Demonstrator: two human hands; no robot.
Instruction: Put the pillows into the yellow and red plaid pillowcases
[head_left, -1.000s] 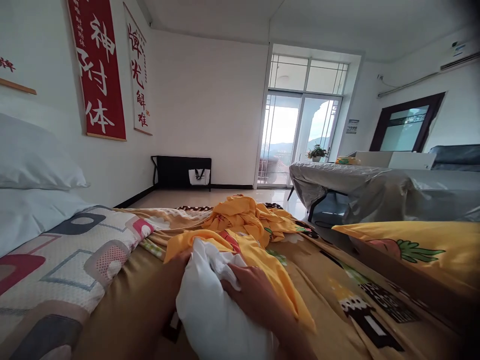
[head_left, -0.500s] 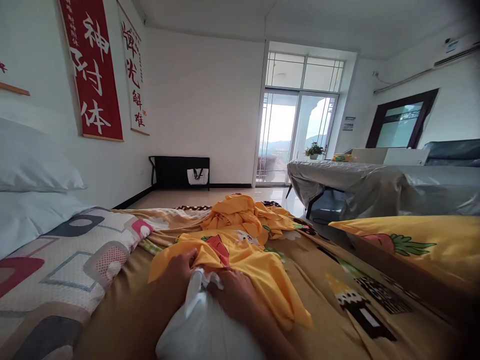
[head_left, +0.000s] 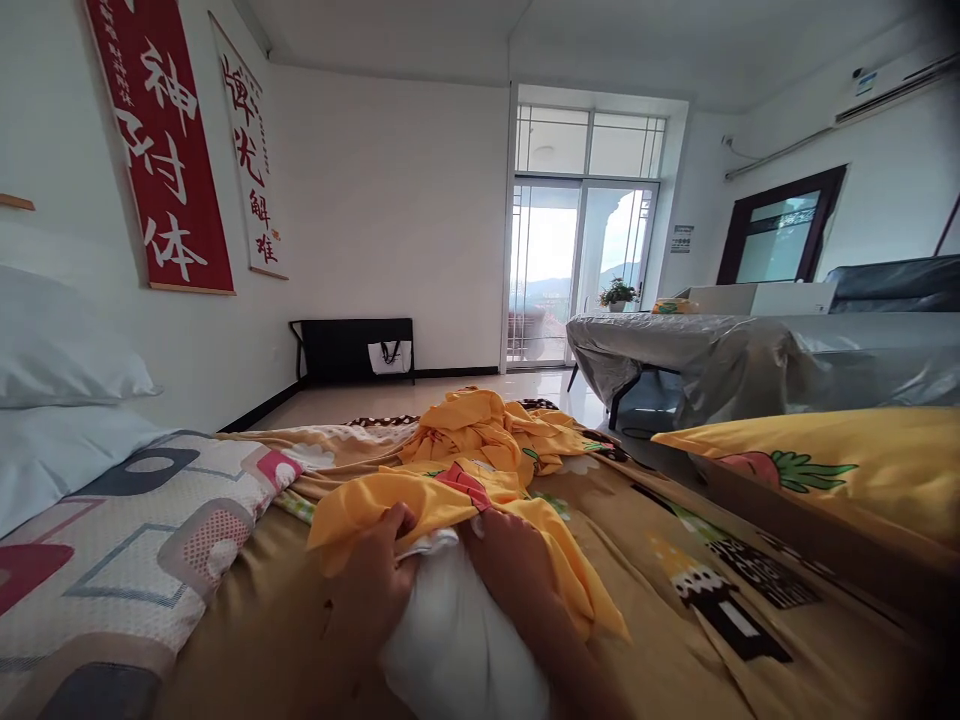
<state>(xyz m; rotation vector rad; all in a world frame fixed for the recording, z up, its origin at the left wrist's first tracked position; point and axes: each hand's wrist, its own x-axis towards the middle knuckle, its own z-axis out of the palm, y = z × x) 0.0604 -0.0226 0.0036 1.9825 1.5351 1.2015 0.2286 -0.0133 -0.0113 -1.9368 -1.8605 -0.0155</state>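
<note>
Left hand [head_left: 375, 590] and right hand [head_left: 510, 560] both gripping yellow pillowcase [head_left: 480, 510] around white pillow [head_left: 457, 650]

Left hand [head_left: 373, 590] low in view, fingers curled shut in a pinching grip, knuckles up. Right hand [head_left: 512, 565] just beside it — palm down, fingers bent forward and closed. Both forearms run in from the bottom edge, wrists near each other.

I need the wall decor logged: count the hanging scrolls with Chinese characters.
2. The red scroll hangs on the left wall above the white pillows; the white scroll hangs just right of it. A wooden bar at the far left edge may belong to another.
</note>
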